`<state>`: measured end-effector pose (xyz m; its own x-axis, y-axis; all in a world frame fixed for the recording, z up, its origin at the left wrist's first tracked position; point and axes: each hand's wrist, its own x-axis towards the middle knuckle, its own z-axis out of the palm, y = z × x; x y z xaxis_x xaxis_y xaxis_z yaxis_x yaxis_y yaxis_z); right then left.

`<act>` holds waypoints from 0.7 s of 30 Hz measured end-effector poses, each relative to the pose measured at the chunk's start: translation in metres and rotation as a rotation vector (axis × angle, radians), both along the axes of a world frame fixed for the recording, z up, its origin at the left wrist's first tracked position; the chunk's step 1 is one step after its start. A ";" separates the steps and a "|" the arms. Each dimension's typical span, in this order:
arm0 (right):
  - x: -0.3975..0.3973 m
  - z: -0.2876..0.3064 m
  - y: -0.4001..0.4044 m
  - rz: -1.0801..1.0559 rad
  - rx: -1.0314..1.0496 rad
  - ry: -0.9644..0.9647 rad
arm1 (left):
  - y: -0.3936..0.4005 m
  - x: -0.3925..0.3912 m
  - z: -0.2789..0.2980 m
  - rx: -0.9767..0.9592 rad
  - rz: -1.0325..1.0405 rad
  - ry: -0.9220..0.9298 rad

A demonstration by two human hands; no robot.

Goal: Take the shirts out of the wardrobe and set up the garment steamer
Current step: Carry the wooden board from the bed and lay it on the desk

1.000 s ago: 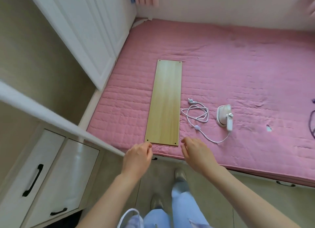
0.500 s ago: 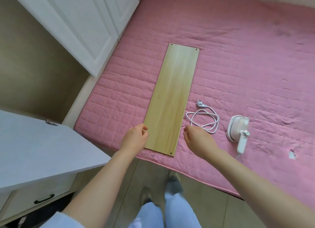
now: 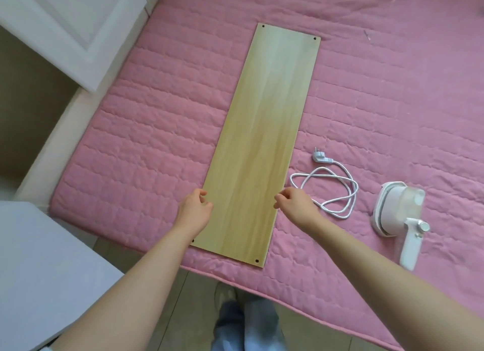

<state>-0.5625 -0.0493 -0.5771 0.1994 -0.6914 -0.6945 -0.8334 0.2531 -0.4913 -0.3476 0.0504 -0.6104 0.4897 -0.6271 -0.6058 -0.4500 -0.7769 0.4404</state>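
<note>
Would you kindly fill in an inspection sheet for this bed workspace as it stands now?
Surface: pink quilted bed cover, wrinkled.
Job's things: white garment steamer lying on the cover, right of the wooden board; no shirts seen.
Clutter: the board, flat, its near end at the bed's edge.
Grips: left hand and right hand at the board's two long edges, fingers curled; contact unclear.
Cables: white cord loosely coiled, plug unplugged.
Surroundings: white wardrobe door, far left.

Pale wood-grain board, smooth, slight sheen. Pink quilted cloth bedcover, matt, puckered w/ stitching. White plastic steamer, glossy. White cord, braided-looking. White painted cabinet doors, satin.
</note>
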 end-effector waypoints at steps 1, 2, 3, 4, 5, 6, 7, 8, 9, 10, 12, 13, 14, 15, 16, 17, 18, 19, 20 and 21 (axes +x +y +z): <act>0.001 -0.014 -0.004 -0.034 0.006 0.004 | -0.002 0.002 -0.013 0.001 0.010 -0.004; 0.002 -0.026 -0.006 -0.067 0.013 0.011 | -0.003 0.003 -0.024 0.004 0.017 -0.008; 0.002 -0.040 -0.008 -0.094 0.010 0.016 | -0.004 0.005 -0.035 0.006 0.020 -0.019; 0.002 -0.049 -0.010 -0.117 0.018 0.032 | -0.005 0.006 -0.045 0.007 0.018 -0.036; 0.002 -0.061 -0.011 -0.142 0.021 0.041 | -0.005 0.007 -0.053 0.002 0.018 -0.055; 0.002 -0.069 -0.012 -0.181 0.032 0.042 | -0.005 0.008 -0.061 -0.007 0.028 -0.072; 0.002 -0.080 -0.013 -0.221 0.038 0.023 | -0.005 0.009 -0.067 -0.014 0.044 -0.082; 0.002 -0.087 -0.014 -0.265 0.055 0.014 | -0.005 0.010 -0.073 -0.021 0.060 -0.086; 0.002 -0.098 -0.014 -0.299 0.067 0.005 | -0.005 0.010 -0.079 -0.029 0.069 -0.082; 0.003 -0.104 -0.012 -0.319 0.090 0.007 | -0.006 0.011 -0.084 -0.040 0.070 -0.077; 0.005 -0.118 -0.009 -0.347 0.118 -0.013 | -0.007 0.012 -0.094 -0.067 0.069 -0.087; 0.005 -0.126 -0.008 -0.364 0.122 -0.029 | -0.007 0.012 -0.098 -0.082 0.070 -0.096; 0.005 -0.131 -0.007 -0.389 0.126 -0.036 | -0.007 0.013 -0.102 -0.095 0.070 -0.104; 0.005 -0.136 -0.006 -0.424 0.124 -0.039 | -0.008 0.013 -0.106 -0.106 0.063 -0.114; 0.006 -0.136 -0.006 -0.462 0.128 -0.042 | -0.009 0.013 -0.108 -0.110 0.050 -0.124; 0.004 -0.139 -0.007 -0.482 0.130 -0.039 | -0.009 0.013 -0.111 -0.110 0.036 -0.136; 0.005 -0.138 -0.007 -0.487 0.140 -0.040 | -0.010 0.013 -0.113 -0.107 0.026 -0.150; 0.005 -0.139 -0.008 -0.494 0.143 -0.045 | -0.010 0.013 -0.114 -0.101 0.024 -0.169; 0.006 -0.137 -0.007 -0.495 0.152 -0.040 | -0.011 0.013 -0.116 -0.095 0.028 -0.188; 0.007 -0.138 -0.006 -0.493 0.150 -0.038 | -0.012 0.015 -0.118 -0.089 0.038 -0.200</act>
